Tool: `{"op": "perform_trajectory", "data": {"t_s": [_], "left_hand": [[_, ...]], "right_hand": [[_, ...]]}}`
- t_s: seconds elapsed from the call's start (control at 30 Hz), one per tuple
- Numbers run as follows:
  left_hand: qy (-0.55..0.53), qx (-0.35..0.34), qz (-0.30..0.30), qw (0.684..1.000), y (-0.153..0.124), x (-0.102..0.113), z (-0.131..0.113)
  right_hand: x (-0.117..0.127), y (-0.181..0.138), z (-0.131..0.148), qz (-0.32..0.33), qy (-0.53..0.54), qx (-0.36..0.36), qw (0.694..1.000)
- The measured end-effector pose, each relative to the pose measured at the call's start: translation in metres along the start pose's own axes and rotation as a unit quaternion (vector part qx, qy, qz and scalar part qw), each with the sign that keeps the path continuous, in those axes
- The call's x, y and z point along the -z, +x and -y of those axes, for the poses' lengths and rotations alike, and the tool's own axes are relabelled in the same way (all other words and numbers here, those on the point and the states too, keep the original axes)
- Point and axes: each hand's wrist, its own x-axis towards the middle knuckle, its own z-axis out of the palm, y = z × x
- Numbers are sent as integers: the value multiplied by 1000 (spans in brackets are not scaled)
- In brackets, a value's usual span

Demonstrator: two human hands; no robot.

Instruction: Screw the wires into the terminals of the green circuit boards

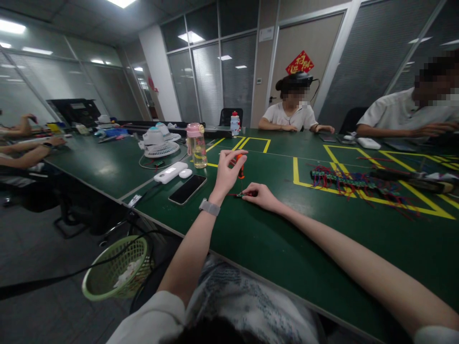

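My left hand is raised over the green table, fingers pinched on a small orange-handled screwdriver that stands upright. My right hand rests on the table just right of it, fingers closed on a small dark connector with red wires, under the screwdriver's tip. A grey watch sits on my left wrist.
A black phone, a white power bank and a pink-capped bottle lie left of my hands. A pile of green connectors with red wires sits in a yellow-taped box at right. Other people sit around the table. A green basket stands on the floor.
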Motion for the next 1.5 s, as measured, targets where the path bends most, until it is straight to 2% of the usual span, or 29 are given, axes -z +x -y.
{"op": "perform_trajectory", "data": {"t_s": [0.07,0.17,0.23,0.33,0.4,0.53,0.6,0.7,0.77,0.87,0.93,1.0,1.07,1.17,1.23,1.37,1.5], "left_hand": [[-25,-1,21,999,1,0,0],[-108,35,65,991,1,0,0],[-96,44,51,993,0,0,0],[12,1,-5,1000,0,0,0],[33,-22,1,999,1,1,-1],[-82,23,76,993,0,0,0],[-69,36,55,995,-1,0,-1],[10,11,7,1000,-1,-1,-1],[-12,8,22,1000,-1,-2,-1],[-101,46,72,991,-1,-2,-1],[-87,52,59,993,-1,-2,-2],[-32,31,24,999,-2,-2,-3],[-16,17,15,1000,-2,-1,-2],[-99,43,55,993,-2,-2,-1],[-127,60,60,988,-1,-2,1],[-40,41,12,998,-1,0,1],[-114,50,69,990,-1,-2,0]], "right_hand": [[1,0,2,2,1,-2,1000],[2,-1,4,3,-2,-4,1000],[2,-1,5,3,-2,-5,1000],[2,0,5,3,0,-2,1000],[2,0,5,2,-2,-2,1000],[2,-1,6,4,-1,-4,1000],[2,-1,6,4,-1,-3,1000],[2,-1,6,3,3,-2,1000],[2,-1,6,3,8,-3,1000],[1,-1,4,1,13,-4,1000],[1,-1,4,0,10,-4,1000],[1,-1,4,0,6,-4,1000],[1,-1,4,2,5,-5,1000],[1,-1,4,4,6,-3,1000],[1,-1,4,4,6,-2,1000],[2,-1,5,4,7,-3,1000],[3,-1,7,9,6,-4,1000]]}}
